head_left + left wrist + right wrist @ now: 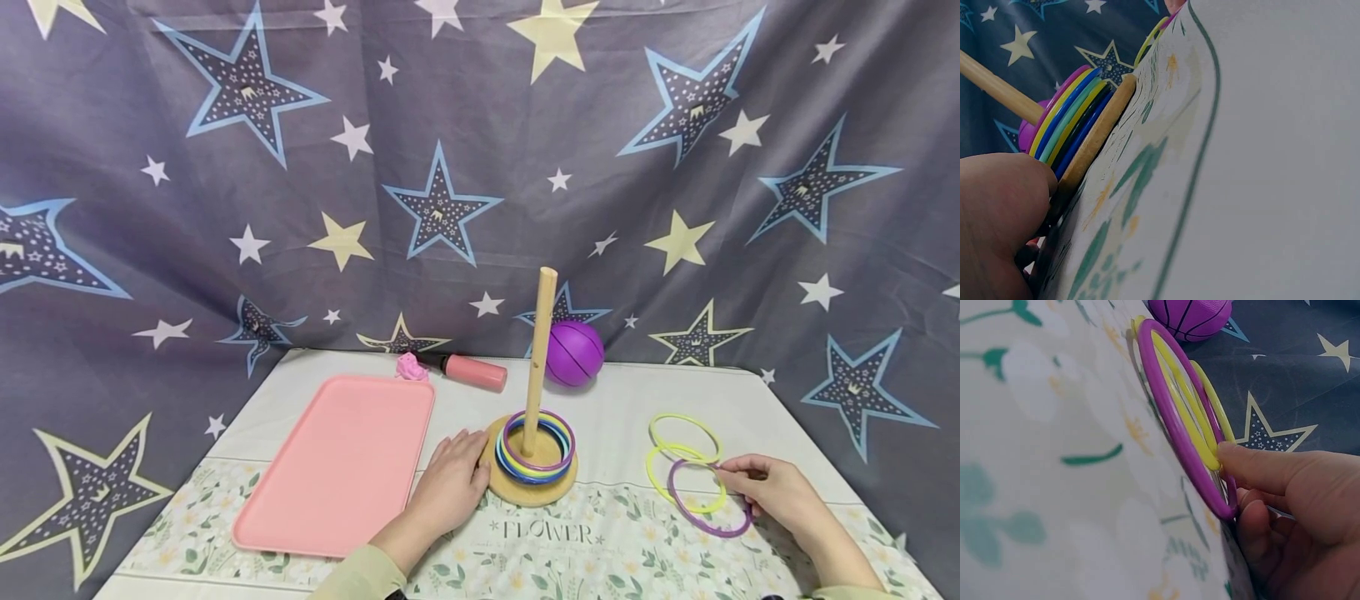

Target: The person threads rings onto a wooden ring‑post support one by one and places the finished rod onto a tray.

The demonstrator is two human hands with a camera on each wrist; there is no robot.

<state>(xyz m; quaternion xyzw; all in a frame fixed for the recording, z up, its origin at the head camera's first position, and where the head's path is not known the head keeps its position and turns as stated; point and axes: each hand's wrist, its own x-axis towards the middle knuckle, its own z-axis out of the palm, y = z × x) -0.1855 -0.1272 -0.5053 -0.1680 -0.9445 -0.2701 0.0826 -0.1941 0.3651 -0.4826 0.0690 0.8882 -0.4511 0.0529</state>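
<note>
At the right of the table, my right hand point(776, 492) pinches the right edge of a purple ring point(711, 527) between thumb and fingers. That ring overlaps a yellow ring point(651, 477), and a second yellow ring point(678, 416) lies just behind. In the right wrist view the thumb point(1254, 464) reaches over the rings' near edge. My left hand point(453, 479) rests with fingers extended at the left edge of a round wooden base point(528, 497). From the base rises a wooden peg point(538, 358), with several stacked coloured rings point(1066, 115) around it, purple on top.
A pink tray point(337, 467) lies left of my left hand. Along the back are a small pink item point(411, 367), a pink cylinder with a black end point(476, 372) and a purple ball point(576, 354). A star-patterned curtain point(480, 167) hangs behind the table.
</note>
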